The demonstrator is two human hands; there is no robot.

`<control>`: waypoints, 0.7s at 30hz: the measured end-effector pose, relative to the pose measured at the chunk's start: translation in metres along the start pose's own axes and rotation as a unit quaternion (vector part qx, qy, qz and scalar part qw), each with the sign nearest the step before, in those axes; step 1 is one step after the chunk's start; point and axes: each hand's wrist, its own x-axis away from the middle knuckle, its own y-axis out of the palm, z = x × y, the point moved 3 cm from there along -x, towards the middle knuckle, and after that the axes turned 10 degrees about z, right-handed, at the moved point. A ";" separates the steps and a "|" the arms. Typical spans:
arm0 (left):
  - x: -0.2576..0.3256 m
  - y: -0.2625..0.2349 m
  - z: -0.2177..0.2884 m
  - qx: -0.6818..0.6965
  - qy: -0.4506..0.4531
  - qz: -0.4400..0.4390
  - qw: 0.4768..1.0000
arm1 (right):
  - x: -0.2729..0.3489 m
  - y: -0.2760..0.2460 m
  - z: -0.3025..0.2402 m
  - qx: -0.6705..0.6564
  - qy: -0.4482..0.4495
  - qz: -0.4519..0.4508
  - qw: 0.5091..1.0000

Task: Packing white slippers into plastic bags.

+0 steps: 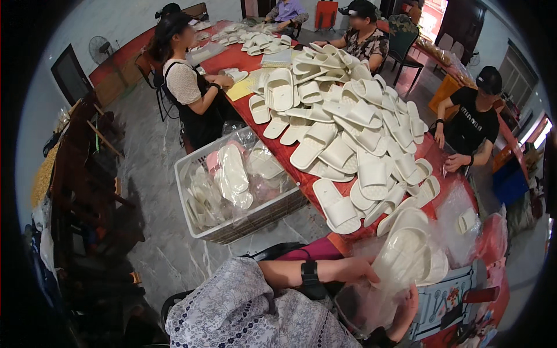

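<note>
A pair of off-white slippers [401, 250] sits partly inside a thin clear plastic bag [371, 304] in front of me, at the table's near right edge. My left hand [361, 270] grips the bag's side beside the slippers, a dark watch on that wrist. On the other side, my right hand [408, 306] curls round the bag lower down. Some of its fingers are hidden behind the film. A large heap of off-white slippers [354, 124] lies on the red-covered table [432, 152] just beyond my hands.
Left of the table stands a white crate [197, 232] of bagged slippers, some pink. Loose clear bags [455, 217] lie to the right, by a light-blue printed box [444, 301]. Co-workers are at the table's left [188, 87], far side [362, 43] and right [473, 116].
</note>
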 end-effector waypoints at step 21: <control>0.290 -0.249 0.114 -0.397 0.195 0.769 0.461 | -0.055 0.006 0.074 0.113 0.039 0.079 0.990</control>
